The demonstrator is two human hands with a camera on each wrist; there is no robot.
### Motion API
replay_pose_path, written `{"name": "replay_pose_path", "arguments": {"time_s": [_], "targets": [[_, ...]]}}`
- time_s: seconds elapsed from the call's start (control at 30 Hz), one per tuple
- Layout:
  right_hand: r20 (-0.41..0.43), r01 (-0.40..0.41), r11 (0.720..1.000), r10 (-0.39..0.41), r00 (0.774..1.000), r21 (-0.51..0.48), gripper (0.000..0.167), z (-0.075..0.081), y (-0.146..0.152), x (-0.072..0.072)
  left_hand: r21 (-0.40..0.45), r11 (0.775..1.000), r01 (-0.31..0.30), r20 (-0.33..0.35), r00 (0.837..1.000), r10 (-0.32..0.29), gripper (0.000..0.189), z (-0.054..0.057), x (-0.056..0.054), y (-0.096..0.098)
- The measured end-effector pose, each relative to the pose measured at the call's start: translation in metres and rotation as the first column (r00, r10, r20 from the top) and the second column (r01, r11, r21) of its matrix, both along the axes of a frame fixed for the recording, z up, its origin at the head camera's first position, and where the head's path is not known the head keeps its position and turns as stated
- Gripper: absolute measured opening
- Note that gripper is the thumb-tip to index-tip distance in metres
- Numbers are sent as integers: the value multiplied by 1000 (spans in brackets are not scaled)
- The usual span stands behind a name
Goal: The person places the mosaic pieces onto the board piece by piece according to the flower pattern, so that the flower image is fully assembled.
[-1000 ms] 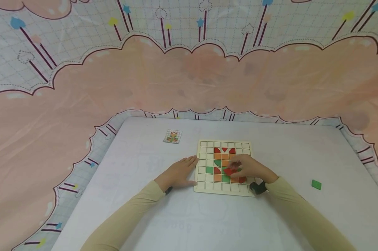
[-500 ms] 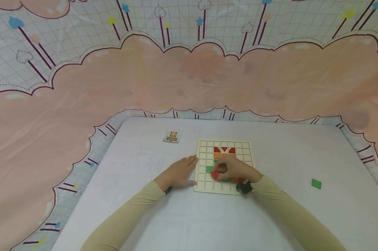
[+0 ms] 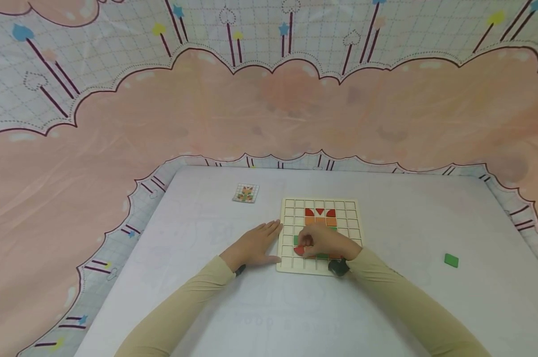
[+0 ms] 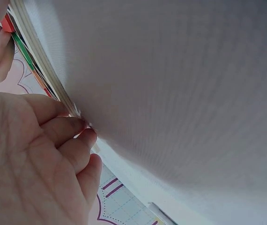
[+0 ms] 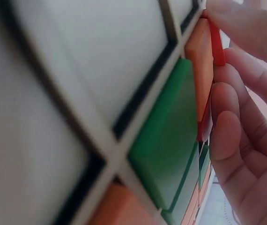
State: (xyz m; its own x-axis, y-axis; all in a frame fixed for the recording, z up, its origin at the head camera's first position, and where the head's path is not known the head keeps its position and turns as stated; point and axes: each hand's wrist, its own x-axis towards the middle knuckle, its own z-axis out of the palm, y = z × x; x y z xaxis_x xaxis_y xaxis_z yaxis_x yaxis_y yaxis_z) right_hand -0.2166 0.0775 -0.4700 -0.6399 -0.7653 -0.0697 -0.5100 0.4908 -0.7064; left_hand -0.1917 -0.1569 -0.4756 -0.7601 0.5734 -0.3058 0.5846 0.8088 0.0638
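Note:
A cream grid board (image 3: 291, 267) lies on the table, with red, orange and green tiles set in its squares. Over its lower left part, my right hand (image 3: 328, 241) pinches a red tile (image 3: 299, 251) between thumb and fingers. The right wrist view shows this red tile (image 5: 217, 43) from the side, beside an orange tile (image 5: 200, 65) and a green tile (image 5: 168, 136) on the board. My left hand (image 3: 253, 246) lies with straight fingers against the board's left edge. In the left wrist view, the left fingertips touch the edge of the board (image 4: 42, 58).
A small pattern card (image 3: 246, 193) rests on the table behind the left hand. One loose green tile (image 3: 451, 260) lies off to the right. The white table (image 3: 197, 307) is backed by a patterned cloth (image 3: 269, 114).
My right hand has moved left over the board, carrying the red tile from the middle toward the lower left squares. The left hand has stayed at the board's edge.

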Motion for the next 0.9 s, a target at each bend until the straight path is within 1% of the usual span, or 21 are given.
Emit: {"name": "replay_pose_path", "arguments": {"time_s": [0.2,0.4,0.5,0.73,0.9], "targets": [[-7,25,999,-24,1000,45,14,1,-3,1,13,1000,-1,2,1000,1,88,3,1,0],[-27,45,998,-44,999,54,18,3,-5,2,9,1000,-5,-1,1000,5,88,4,1,0],[-24,59,996,-58,998,61,18,2,-6,2,6,1000,0,-5,1000,0,88,3,1,0],[7,53,998,-53,999,42,13,3,-3,3,15,1000,2,-1,1000,-2,88,3,1,0],[8,39,998,-40,999,40,11,4,1,1,13,1000,-4,0,1000,4,89,3,2,0]]}}
